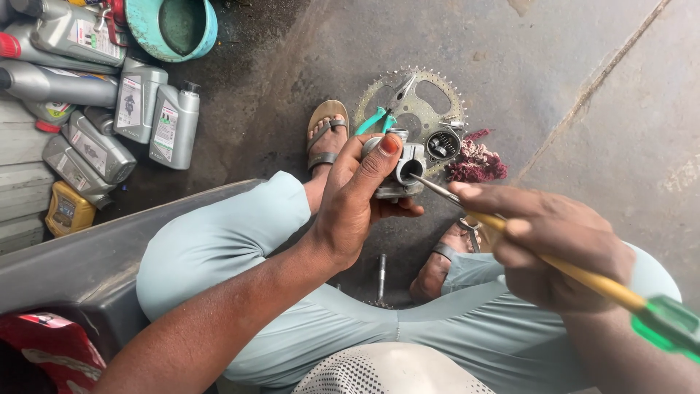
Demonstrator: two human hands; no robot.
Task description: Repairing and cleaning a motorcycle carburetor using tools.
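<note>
Head view: left hand (357, 201) gripping carburetor (397, 171), right hand (558, 244) pinching screwdriver (539, 255) from 4 o'clock; tip could slip, gouging thumb.

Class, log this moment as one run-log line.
left hand: holds carburetor | right hand: screwdriver, tip at carburetor | floor: sprocket, pliers

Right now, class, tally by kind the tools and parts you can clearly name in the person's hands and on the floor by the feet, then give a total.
carburettor: 1, in the left hand
screwdriver: 1, in the right hand
pliers: 1
chain sprocket: 1
small round metal part: 1
red rag: 1
metal bolt: 1
Total: 7
</note>
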